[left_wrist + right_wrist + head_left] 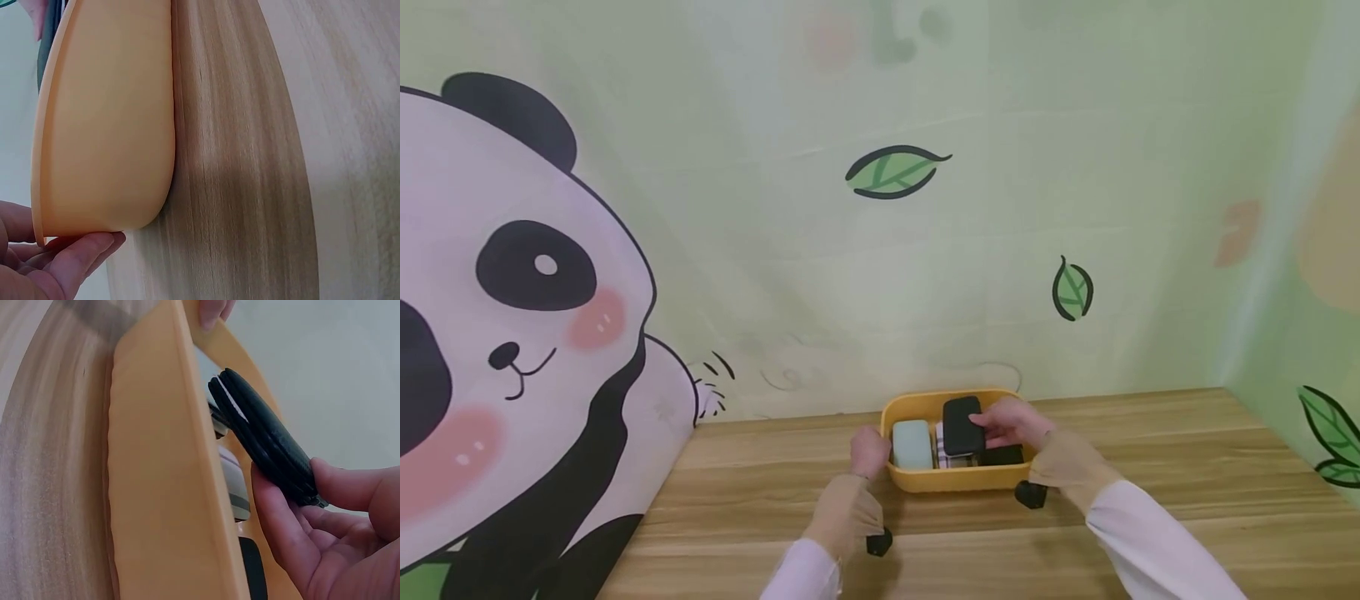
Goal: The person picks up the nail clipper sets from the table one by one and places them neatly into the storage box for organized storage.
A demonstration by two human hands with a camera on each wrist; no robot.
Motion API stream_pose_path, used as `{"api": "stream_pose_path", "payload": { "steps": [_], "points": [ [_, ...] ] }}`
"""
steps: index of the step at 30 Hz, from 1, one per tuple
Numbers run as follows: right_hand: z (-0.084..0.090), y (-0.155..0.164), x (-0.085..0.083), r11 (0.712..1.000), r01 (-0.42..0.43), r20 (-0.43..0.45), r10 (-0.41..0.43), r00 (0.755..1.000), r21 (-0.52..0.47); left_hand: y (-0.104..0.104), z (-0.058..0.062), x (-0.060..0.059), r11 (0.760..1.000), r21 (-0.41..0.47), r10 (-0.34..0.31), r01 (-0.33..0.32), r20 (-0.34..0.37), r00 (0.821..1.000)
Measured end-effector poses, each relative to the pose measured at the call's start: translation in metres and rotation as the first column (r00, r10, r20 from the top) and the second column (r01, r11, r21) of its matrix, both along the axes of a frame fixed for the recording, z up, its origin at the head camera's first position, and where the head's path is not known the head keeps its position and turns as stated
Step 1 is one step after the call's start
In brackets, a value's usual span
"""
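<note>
A yellow plastic basket (955, 481) stands on the wooden table. My left hand (869, 452) grips its left end, thumb and fingers around the rim in the left wrist view. Over the basket, my right hand (1011, 421) pinches a black wallet (265, 437) between thumb and fingers, tilted above the things inside. Within the basket, a pale blue rounded case (912, 444) lies at the left. A striped item (234, 481) sits in the middle, partly hidden beneath the wallet, and a flat black item (1002, 455) lies at the right.
The wooden table (760, 500) meets a pale green backdrop (790, 250) just behind the basket. Printed on that backdrop are leaves and a large panda (550, 350) at the left. A side panel (1300, 333) rises along the table's right edge.
</note>
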State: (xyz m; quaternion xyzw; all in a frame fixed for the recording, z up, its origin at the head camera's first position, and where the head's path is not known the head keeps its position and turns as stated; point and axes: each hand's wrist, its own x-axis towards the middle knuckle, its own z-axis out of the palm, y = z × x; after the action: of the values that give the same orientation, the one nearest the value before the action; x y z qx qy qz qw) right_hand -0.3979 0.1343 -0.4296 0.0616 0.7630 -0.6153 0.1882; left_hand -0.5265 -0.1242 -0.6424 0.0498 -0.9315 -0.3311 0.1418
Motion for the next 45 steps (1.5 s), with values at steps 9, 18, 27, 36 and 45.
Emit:
{"api": "stream_pose_path", "payload": {
  "steps": [9,18,27,36,45],
  "points": [
    [-0.007,-0.006,-0.003,0.997,0.022,0.023,-0.024,0.999,0.078,0.006,0.044,0.033,0.994,0.106,-0.012,0.004,0.078,0.997],
    [-0.015,-0.009,-0.003,0.998,0.005,0.025,-0.006,1.000,0.062,0.002,0.036,0.032,0.992,0.111,-0.057,0.051,0.053,0.997],
    [-0.044,-0.007,-0.027,0.995,-0.044,0.059,0.039,0.997,0.088,0.006,0.036,0.034,0.992,0.120,-0.037,0.029,0.063,0.997],
    [-0.102,0.004,-0.073,0.995,-0.090,0.021,0.089,0.996,0.047,0.004,0.041,0.035,0.989,0.145,-0.035,0.024,0.070,0.997],
    [-0.034,-0.013,-0.016,0.981,-0.042,-0.066,0.055,0.996,0.191,0.002,0.037,0.030,0.991,0.120,-0.059,0.050,0.077,0.995]
  ]
}}
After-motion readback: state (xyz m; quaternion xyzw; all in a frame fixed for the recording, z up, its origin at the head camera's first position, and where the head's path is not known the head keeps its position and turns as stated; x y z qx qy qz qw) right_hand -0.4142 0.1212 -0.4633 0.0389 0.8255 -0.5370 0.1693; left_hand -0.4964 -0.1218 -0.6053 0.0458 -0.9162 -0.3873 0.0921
